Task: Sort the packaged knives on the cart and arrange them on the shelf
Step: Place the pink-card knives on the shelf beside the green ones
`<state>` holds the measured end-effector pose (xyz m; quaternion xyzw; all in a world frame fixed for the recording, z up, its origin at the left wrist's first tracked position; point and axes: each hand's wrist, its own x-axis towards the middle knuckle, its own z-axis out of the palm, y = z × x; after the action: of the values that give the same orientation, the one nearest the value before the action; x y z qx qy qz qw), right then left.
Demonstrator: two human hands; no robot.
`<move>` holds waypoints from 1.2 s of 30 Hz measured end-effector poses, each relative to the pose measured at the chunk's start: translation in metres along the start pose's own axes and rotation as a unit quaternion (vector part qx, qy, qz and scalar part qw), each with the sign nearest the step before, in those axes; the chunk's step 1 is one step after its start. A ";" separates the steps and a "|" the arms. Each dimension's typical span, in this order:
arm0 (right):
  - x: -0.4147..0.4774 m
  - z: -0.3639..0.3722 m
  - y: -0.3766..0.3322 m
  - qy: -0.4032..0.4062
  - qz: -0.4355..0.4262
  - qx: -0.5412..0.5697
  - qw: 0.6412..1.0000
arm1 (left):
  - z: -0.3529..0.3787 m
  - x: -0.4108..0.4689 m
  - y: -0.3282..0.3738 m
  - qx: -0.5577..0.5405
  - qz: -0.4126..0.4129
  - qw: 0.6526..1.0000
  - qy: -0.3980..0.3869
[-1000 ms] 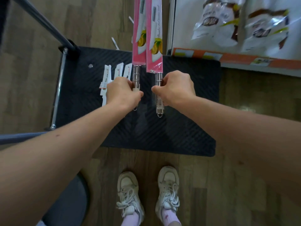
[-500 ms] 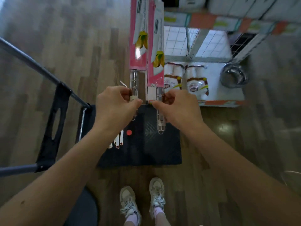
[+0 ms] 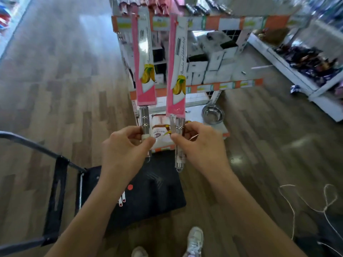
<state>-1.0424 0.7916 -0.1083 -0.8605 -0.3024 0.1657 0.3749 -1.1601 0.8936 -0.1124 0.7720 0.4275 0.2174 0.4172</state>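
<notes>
I hold two packaged knives upright, each with a pink card sleeve printed with lemons over the blade and a steel handle below. My left hand (image 3: 124, 145) grips the handle of the left knife (image 3: 145, 67). My right hand (image 3: 198, 143) grips the handle of the right knife (image 3: 177, 75). Both point up toward the shelf (image 3: 230, 21), whose top row holds more pink knife packs (image 3: 157, 4). Below my arms lies the black cart deck (image 3: 159, 193), with a few white packages (image 3: 122, 200) peeking out beside my left forearm.
The cart handle (image 3: 57, 197) stands at the left. White boxes (image 3: 213, 65) fill the middle shelf; a steel bowl (image 3: 212, 114) and snack bags (image 3: 157, 130) sit on the lowest one. Another low display (image 3: 304, 58) runs at right. String (image 3: 311, 206) lies on the floor. My shoes (image 3: 194, 242) are below.
My view has tilted up from the cart to the shelf. Both hands have lifted the two knives higher and a little apart, keeping the same grip.
</notes>
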 end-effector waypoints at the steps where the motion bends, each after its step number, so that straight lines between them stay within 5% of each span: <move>1: 0.001 -0.010 0.002 0.007 -0.002 0.001 1.000 | 0.003 -0.001 0.011 0.000 0.011 1.000 -0.001; 17: 0.117 -0.205 0.088 -0.004 -0.030 -0.022 0.999 | 0.168 0.049 0.181 -0.037 0.002 0.999 0.029; 36: 0.342 -0.291 0.101 -0.035 -0.035 -0.036 0.998 | 0.250 0.242 0.282 0.019 -0.002 1.000 0.019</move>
<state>-0.5924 0.7993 -0.0101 -0.8560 -0.3514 0.1713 0.3382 -0.7217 0.9025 -0.0229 0.7747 0.4407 0.2234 0.3945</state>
